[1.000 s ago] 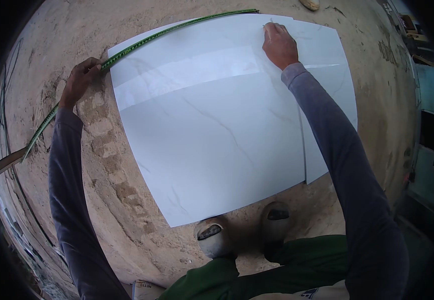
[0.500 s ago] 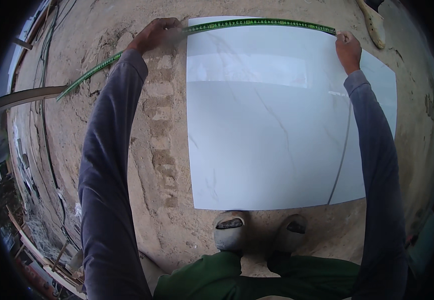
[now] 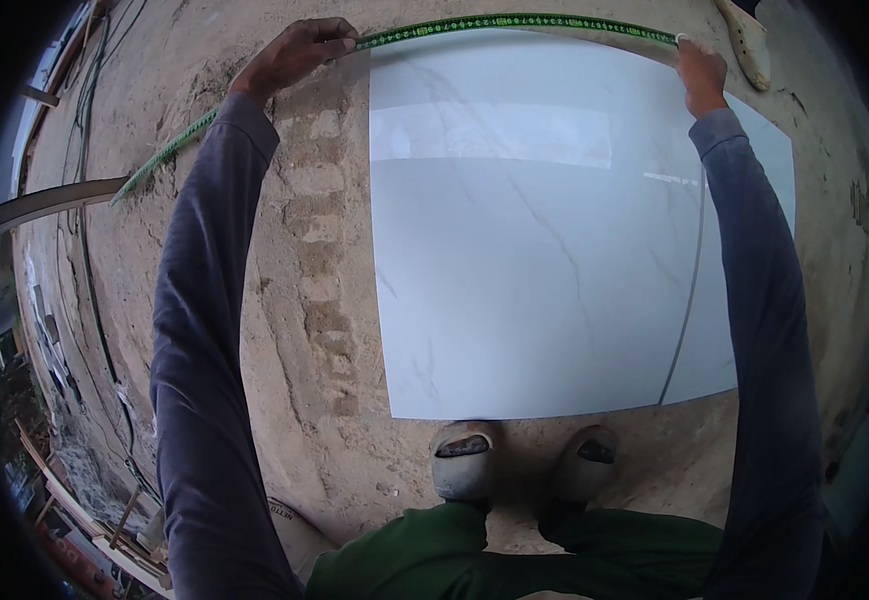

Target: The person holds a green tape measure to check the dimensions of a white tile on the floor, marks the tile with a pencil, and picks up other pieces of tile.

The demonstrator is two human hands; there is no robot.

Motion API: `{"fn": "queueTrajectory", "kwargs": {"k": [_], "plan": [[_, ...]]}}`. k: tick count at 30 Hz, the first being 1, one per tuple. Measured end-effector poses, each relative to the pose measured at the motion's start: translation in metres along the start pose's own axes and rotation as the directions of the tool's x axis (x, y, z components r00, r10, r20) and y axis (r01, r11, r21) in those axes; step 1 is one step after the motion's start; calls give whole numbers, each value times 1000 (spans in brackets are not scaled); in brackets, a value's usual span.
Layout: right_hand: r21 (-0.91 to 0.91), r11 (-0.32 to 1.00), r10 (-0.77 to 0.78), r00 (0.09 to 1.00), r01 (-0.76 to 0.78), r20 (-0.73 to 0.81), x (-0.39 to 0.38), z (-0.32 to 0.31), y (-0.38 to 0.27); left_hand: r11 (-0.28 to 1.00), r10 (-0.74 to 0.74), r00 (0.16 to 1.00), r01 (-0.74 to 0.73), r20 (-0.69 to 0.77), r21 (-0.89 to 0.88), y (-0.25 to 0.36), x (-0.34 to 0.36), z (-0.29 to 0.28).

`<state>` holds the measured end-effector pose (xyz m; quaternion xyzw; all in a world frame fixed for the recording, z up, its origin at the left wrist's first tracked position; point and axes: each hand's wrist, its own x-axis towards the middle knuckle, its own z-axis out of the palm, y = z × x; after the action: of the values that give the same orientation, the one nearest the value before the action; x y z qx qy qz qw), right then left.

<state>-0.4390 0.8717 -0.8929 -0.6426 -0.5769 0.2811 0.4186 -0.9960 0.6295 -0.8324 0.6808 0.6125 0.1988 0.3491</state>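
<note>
A green tape measure point(image 3: 514, 22) stretches in a slight arc along the far edge of a large white, grey-veined tile point(image 3: 494, 280) on the ground. Near the tile's far left corner, my left hand point(image 3: 299, 52) pinches the tape between thumb and fingers. My right hand point(image 3: 700, 72) grips the tape's other end by the far right part of the tile. Past my left hand, more of the tape slants down over the ground toward a grey strip. A dark line crosses the tile's right part, partly hidden by my right forearm.
Bare, rough earthen ground point(image 3: 304, 350) surrounds the tile. A curved grey strip point(image 3: 64, 198) and dark cables point(image 3: 94, 290) lie at the left. A pale shoe-like object point(image 3: 749, 50) rests at the far right. My clogs point(image 3: 464, 465) stand at the tile's near edge.
Both hands have moved slightly farther away, the left also a little leftward. The tape between them has shifted from over the tile to its far edge.
</note>
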Motion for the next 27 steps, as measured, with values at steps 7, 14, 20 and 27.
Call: {"fn": "queueTrajectory", "kwargs": {"k": [7,14,20,27], "plan": [[-177,984,6,999,-14,-42,6,-50,60,987,95,990,-79,109,-141,22,29,8],[-155,986,17,975,-52,-220,49,-94,96,992,-26,999,29,27,-119,138,7,31],[-33,995,62,867,-90,-494,41,-109,102,990,143,985,-142,98,-17,148,30,36],[-292,956,-130,907,9,-401,0,-119,80,983,112,991,-121,68,139,100,56,11]]}}
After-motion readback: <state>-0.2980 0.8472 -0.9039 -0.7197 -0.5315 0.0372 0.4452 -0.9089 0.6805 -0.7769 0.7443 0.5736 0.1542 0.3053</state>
